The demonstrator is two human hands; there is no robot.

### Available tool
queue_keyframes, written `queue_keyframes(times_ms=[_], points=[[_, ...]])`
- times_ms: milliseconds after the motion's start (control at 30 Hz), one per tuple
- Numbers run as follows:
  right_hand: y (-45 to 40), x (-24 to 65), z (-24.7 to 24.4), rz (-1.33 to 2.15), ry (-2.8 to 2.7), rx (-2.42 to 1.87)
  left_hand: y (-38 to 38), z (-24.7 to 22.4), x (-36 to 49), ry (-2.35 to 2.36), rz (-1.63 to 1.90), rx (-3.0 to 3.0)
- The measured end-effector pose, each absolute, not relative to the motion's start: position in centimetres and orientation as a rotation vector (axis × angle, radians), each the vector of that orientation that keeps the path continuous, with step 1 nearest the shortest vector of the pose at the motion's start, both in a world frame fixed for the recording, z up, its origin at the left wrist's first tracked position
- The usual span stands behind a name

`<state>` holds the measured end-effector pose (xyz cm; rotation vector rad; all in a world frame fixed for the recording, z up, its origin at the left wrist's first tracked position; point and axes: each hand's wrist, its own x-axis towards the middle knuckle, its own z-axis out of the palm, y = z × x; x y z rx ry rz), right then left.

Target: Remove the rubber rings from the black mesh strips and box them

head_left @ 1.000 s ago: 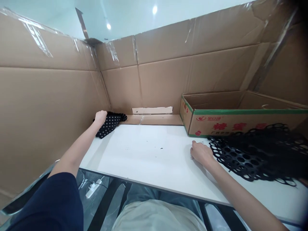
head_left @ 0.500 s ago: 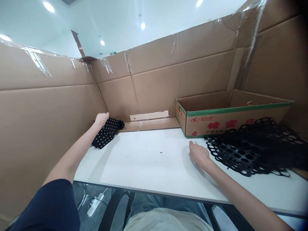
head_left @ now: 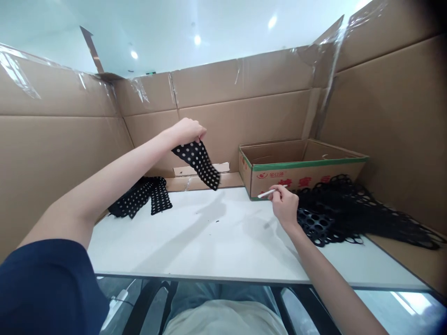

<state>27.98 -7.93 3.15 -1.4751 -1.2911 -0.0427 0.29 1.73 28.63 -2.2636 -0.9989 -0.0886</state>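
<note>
My left hand [head_left: 190, 131] pinches the top of a black strip with white dots [head_left: 200, 163], which hangs in the air above the back of the table. More black dotted pieces [head_left: 138, 197] lie in a pile at the table's left end. In my right hand [head_left: 285, 204] is a thin white stick-like tool [head_left: 268, 192], held above the table in front of the cardboard box. Just right of that hand lies a heap of black mesh with round holes [head_left: 335, 209].
An open cardboard box [head_left: 307, 164] with a green rim stands at the back right of the white table [head_left: 195, 251]. Tall cardboard walls [head_left: 216, 116] enclose the back and both sides. Small dark scraps lie mid-table.
My left hand has moved right and up from the left pile, now with a dotted strip hanging from it. My right hand has risen and its white tool shows clearly. The view has shifted.
</note>
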Motion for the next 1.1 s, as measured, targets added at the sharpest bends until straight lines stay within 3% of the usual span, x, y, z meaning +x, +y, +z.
queue_keyframes(times_ms=[167, 300, 400, 633, 933, 1000, 1100], points=[[-8.1, 29.0, 3.7, -0.099, -1.036, -1.237, -5.1, 21.2, 3.7, -0.816, 0.014, -2.412], [-8.1, 29.3, 3.9, -0.073, -1.003, -1.125, -9.8, 14.5, 2.3, -0.677, 0.6, -2.795], [-8.2, 28.9, 3.7, -0.019, -1.135, -1.08, -10.1, 11.9, 0.0, -0.972, 0.817, -3.022], [-7.3, 27.3, 2.0, 0.271, -1.816, -1.107, -6.1, 5.5, -3.9, -1.822, -0.042, -2.9], [-8.3, 29.2, 0.4, 0.437, -2.442, -1.506, -5.7, 0.1, -4.1, -1.96, -0.596, -3.141], [-9.5, 29.6, -0.2, 0.376, -2.471, -1.538, -5.3, -0.1, -4.4, -2.106, -0.747, -3.105], [-11.2, 29.9, -0.8, 0.081, -2.446, -1.718, -4.9, 0.0, -4.3, -2.135, -0.697, -3.187]])
